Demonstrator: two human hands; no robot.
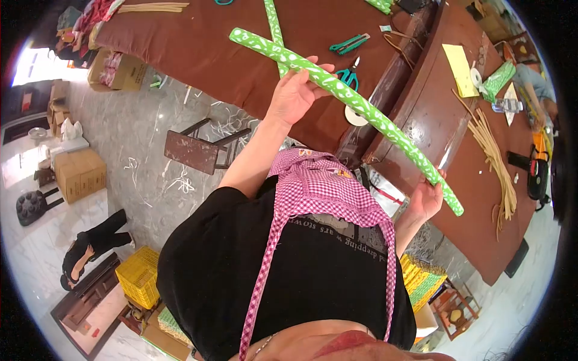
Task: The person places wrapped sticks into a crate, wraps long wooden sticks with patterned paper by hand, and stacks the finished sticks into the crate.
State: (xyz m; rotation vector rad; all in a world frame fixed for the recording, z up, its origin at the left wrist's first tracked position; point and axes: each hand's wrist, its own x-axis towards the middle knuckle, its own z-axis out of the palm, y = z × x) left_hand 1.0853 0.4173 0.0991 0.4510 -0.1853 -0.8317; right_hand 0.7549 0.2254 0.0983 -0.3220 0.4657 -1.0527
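A long, slim roll of green wrapping paper with white leaf-like marks slants across the view, held above the table edge. My left hand grips it toward its upper left part, some fingers hidden behind it. Near the lower right end, my right hand is closed around it. Beneath the roll, on the brown-covered table, lies a second green patterned strip or roll. Teal-handled scissors, a green utility knife and a white tape roll, partly covered, lie close to my left hand.
On the right table lie tan strips, yellow paper, a green patterned packet and a bottle. Another person's hand is at far right. A stool and white scraps are on the floor.
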